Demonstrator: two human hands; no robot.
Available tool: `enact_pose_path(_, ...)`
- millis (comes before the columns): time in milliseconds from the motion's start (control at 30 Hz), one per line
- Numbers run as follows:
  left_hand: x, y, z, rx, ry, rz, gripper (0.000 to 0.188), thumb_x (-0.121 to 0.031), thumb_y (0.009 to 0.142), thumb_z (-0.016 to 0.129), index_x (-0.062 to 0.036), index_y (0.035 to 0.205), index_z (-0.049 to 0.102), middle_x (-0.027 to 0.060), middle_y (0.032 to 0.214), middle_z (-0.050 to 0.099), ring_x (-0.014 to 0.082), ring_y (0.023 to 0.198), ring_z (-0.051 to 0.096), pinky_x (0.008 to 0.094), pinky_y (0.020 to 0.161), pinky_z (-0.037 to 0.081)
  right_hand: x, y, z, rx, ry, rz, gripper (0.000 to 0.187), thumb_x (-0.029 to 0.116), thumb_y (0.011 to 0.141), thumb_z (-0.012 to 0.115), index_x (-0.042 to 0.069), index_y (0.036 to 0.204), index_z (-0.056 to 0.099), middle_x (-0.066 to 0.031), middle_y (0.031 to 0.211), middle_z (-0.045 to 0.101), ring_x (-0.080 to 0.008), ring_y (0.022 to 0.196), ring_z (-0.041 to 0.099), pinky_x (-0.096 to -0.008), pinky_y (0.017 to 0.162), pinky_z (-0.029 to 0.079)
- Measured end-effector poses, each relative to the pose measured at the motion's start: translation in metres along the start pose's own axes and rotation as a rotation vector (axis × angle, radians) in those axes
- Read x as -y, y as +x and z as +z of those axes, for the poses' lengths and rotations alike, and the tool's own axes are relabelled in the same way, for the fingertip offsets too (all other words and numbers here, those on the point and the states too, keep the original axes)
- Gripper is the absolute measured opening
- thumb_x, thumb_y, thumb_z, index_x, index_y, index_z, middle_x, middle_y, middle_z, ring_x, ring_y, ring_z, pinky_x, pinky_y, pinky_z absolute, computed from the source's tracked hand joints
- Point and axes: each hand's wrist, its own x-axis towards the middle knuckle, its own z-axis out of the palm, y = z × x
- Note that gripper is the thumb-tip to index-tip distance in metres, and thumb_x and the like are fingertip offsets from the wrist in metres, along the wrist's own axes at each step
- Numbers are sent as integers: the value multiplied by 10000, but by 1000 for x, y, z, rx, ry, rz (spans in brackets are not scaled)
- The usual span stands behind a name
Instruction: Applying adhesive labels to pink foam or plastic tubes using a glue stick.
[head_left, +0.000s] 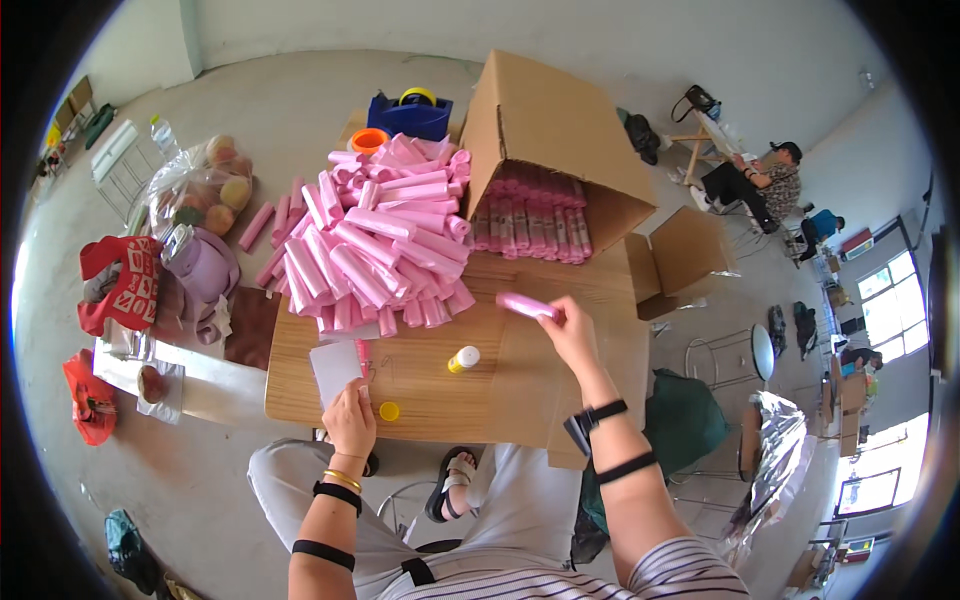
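Observation:
My right hand (570, 335) grips a pink plastic roll (527, 305) by its right end, lifted over the wooden table. At the table's left front, my left hand (350, 418) has its fingers closed at the lower edge of a white paper piece (335, 370). A glue stick (463, 359) with a white top and yellow base stands upright between my hands. Its loose-looking yellow round cap (389, 411) lies beside my left hand. Behind them rises a large heap of pink rolls (370, 245). An open cardboard box (560, 115) on its side holds rows of banded pink rolls (530, 225).
A blue tape dispenser (410, 115) and an orange tape ring (369, 140) sit behind the heap. Left are a clear bag of fruit (215, 185), a lilac bag (200, 265) and a red bag (120, 285). A smaller open box (690, 255) stands right. Another person (760, 185) sits at far right.

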Motion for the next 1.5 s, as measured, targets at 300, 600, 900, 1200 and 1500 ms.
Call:
enact_pose_path(300, -136, -19, -65, 251, -1028, -132, 558, -84, 842, 681, -52, 1332, 417, 48, 1042, 534, 76, 769, 515, 193, 613, 430, 86, -160, -87, 282, 937, 462, 187, 198, 911, 654, 27, 965, 600, -67, 842, 658, -123, 770, 624, -257, 697, 512)
enact_pose_path(600, -186, -59, -137, 561, -1390, -157, 293, -124, 845, 731, -14, 1088, 609, 41, 1001, 671, 76, 844, 608, 202, 724, 476, 141, -241, -85, 686, 1221, 358, 258, 265, 969, 557, 23, 1053, 583, -80, 889, 638, -138, 785, 602, -265, 712, 491)
enact_pose_path(900, -198, -99, -176, 331, -1386, -130, 215, -84, 851, 712, -36, 1010, 576, 98, 1025, 662, 86, 776, 622, 199, 608, 493, 205, -277, -104, 229, 376, -491, 345, 91, 878, 638, 2, 1203, 570, -154, 991, 592, -273, 838, 591, -315, 750, 481)
enact_pose_path(1200, -211, -106, -210, 286, -1411, -77, 454, -54, 818, 722, -38, 1185, 456, 142, 1019, 650, 126, 827, 635, 213, 657, 531, 211, -288, -125, 231, 486, -527, 317, 123, 886, 637, 4, 1178, 604, -111, 875, 607, -232, 768, 583, -298, 696, 461)
enact_pose_path(1500, -199, -98, -216, 496, -1228, 8, 528, -150, 812, 767, -1, 1239, 495, 103, 1114, 622, 140, 1002, 593, 284, 861, 494, 216, -284, -133, 210, 445, -627, 365, 79, 832, 689, 35, 1189, 626, -100, 869, 614, -223, 730, 570, -307, 655, 462)
